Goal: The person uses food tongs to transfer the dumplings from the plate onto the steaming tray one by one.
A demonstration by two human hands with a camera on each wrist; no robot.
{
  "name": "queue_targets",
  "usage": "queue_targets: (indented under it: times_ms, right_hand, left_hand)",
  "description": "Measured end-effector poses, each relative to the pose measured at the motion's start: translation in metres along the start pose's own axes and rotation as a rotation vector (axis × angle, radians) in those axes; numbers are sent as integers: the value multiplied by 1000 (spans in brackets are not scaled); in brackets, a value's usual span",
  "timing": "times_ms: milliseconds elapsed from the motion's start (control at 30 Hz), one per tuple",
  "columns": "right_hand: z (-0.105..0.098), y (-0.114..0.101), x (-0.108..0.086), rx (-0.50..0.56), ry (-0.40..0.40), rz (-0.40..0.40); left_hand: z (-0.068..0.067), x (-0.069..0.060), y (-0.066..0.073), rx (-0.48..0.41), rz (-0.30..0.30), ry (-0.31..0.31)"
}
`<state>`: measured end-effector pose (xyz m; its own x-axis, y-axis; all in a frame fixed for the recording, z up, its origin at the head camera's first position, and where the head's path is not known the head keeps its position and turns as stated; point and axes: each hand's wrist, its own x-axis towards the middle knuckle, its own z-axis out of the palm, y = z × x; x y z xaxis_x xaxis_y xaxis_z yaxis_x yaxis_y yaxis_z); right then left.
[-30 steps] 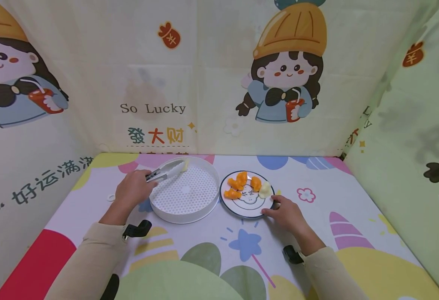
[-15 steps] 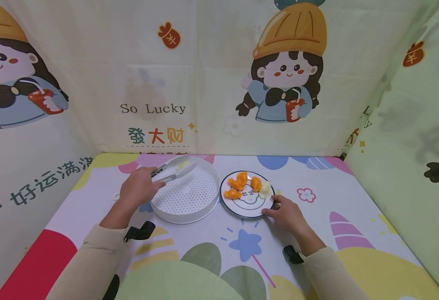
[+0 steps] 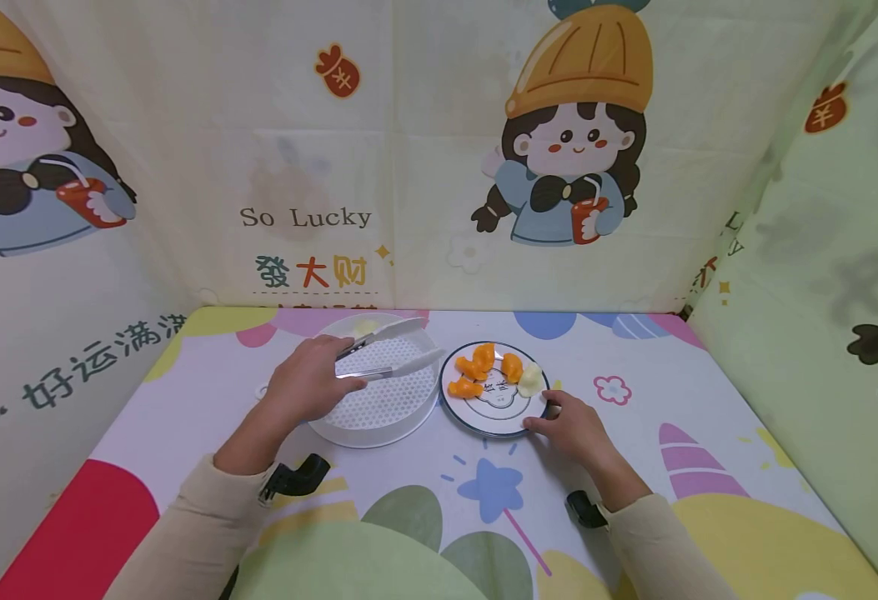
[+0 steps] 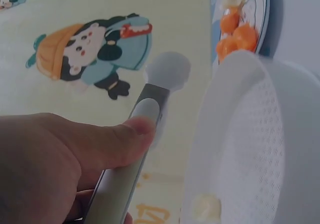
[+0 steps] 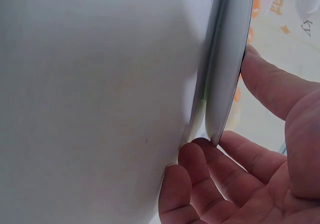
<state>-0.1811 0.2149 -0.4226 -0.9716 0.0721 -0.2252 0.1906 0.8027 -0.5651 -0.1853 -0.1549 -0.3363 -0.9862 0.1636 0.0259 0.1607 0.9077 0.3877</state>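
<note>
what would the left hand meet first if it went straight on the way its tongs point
Most likely the plate, just beyond the tongs in the head view; their height is unclear, so the left hand might pass over it.

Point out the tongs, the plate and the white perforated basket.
Tongs point(image 3: 403, 367): head view, on the nearer arm's pale tip.
Plate point(image 3: 484, 418): head view, on its bare near side.
White perforated basket point(image 3: 389, 407): head view, on its bare floor.

- White tabletop point(image 3: 423, 462) across the lower half of the frame, printed with a blue star point(image 3: 493, 490) below centre.
- Round white perforated tray point(image 3: 374, 435) on it, slightly left of centre.
- Dark-rimmed plate point(image 3: 499, 417), right of centre.
</note>
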Motion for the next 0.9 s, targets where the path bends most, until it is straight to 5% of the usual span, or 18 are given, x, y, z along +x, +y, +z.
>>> queue_targets:
  times_ms: [467, 900]
  right_hand:
    - [-1, 0, 0, 9, -2, 2]
    - [-1, 0, -1, 18, 0, 0]
  left_hand:
    - [27, -5, 39, 70, 100, -48]
    - [44, -2, 60, 142, 112, -71]
